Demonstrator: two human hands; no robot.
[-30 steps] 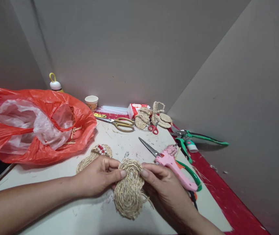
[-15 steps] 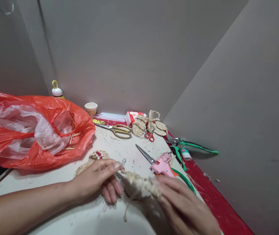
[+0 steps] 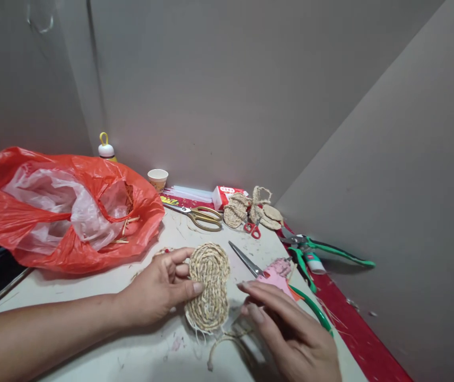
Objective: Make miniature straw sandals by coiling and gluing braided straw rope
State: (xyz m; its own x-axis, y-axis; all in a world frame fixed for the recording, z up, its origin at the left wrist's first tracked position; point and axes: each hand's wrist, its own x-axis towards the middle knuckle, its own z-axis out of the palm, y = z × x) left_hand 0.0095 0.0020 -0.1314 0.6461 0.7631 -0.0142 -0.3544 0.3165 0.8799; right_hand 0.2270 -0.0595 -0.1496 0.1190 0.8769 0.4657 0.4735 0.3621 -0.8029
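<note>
My left hand [image 3: 163, 289] pinches a woven straw piece [image 3: 209, 281] shaped like a small shoe sole, thumb on its face and fingers at the back. It stands upright, coiled face towards me, with loose fibres at its lower edge. To its right, my right hand [image 3: 286, 329] hovers apart from it, fingers stretched out and thumb a little away, nothing seen in them. A length of braided straw cord [image 3: 227, 339] curls below. Behind my left hand, another straw piece with red beads [image 3: 166, 251] is mostly hidden.
A red plastic bag [image 3: 139, 246] of straw fills the left. Brass-handled scissors [image 3: 207, 218], a paper cup [image 3: 158, 180] and straw pieces [image 3: 235, 209] lie at the back. Scissors with a green handle [image 3: 318, 313], a pink glue gun [image 3: 277, 275] and green pruners [image 3: 340, 251] are at right.
The straw piece has turned from edge-on to facing me, held in my left hand. My right hand has come off it to the right. The view has shifted slightly left.
</note>
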